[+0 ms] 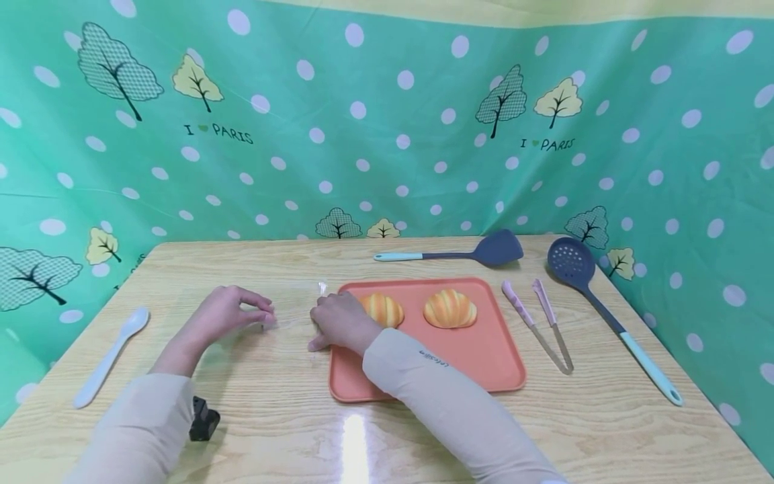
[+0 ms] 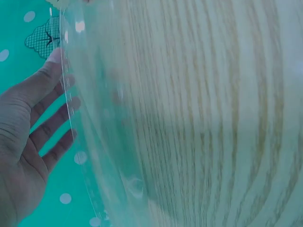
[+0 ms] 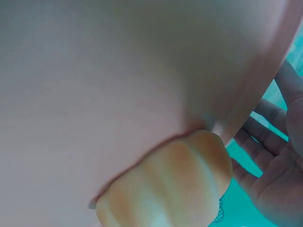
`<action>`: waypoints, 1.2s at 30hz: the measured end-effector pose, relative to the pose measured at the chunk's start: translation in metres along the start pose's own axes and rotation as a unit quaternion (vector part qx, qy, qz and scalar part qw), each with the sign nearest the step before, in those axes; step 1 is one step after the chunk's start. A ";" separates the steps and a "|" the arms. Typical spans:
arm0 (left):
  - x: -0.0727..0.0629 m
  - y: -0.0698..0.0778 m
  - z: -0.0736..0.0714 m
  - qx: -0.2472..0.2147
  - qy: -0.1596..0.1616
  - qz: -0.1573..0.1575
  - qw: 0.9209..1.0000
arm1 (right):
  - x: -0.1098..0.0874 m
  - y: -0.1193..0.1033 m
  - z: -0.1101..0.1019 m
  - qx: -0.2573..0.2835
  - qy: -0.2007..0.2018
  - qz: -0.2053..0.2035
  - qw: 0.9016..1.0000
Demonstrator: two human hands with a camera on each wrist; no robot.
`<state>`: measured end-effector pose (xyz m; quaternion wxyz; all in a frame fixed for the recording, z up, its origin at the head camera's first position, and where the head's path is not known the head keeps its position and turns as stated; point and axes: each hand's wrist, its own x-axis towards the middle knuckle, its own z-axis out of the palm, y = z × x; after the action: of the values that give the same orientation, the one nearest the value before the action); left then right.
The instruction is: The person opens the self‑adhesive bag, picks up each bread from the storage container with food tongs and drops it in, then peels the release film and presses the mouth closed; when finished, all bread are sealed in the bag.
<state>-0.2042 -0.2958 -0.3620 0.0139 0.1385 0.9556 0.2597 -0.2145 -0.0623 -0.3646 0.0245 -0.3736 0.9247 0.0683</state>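
The left hand (image 1: pixel 232 311) pinches clear plastic (image 2: pixel 106 109) left of the tray (image 1: pixel 471 346); whether the right hand (image 1: pixel 345 323), at the tray's edge, grasps anything is unclear. Gentle, even tension should prevent creasing.

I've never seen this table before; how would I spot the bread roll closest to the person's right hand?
On the wooden table lies a pink tray. On it, in the head view, the roll farther left sits beside the person's right hand, which partly hides it. Its striped neighbour, to the right, shows whole.
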 end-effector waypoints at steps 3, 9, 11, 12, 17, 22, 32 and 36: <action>-0.001 -0.001 -0.002 -0.008 0.002 0.000 1.000 | 0.000 0.001 0.001 0.000 0.001 -0.002 1.000; -0.002 -0.001 -0.005 -0.024 0.009 -0.008 1.000 | -0.001 0.002 0.001 -0.006 0.002 -0.004 1.000; -0.003 -0.001 -0.006 -0.027 0.012 -0.010 1.000 | -0.002 0.002 0.001 -0.006 0.002 -0.004 1.000; -0.003 -0.001 -0.007 -0.027 0.013 -0.011 0.999 | -0.002 0.002 0.001 -0.006 0.001 -0.004 1.000; -0.004 -0.002 -0.009 -0.031 0.022 -0.017 0.999 | -0.002 0.002 0.002 -0.012 -0.001 -0.005 1.000; -0.005 -0.001 -0.012 -0.036 0.029 -0.031 0.998 | -0.003 0.001 0.001 -0.017 -0.003 -0.002 1.000; -0.008 0.002 -0.015 -0.049 0.033 -0.043 0.997 | -0.006 0.001 -0.001 -0.021 -0.015 -0.006 1.000; -0.009 0.001 -0.014 -0.056 0.031 -0.046 0.997 | -0.008 0.001 -0.002 -0.020 -0.020 -0.008 1.000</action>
<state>-0.1967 -0.3042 -0.3496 0.0045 0.0850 0.9448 0.3163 -0.2096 -0.0566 -0.3615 0.0361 -0.3803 0.9194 0.0939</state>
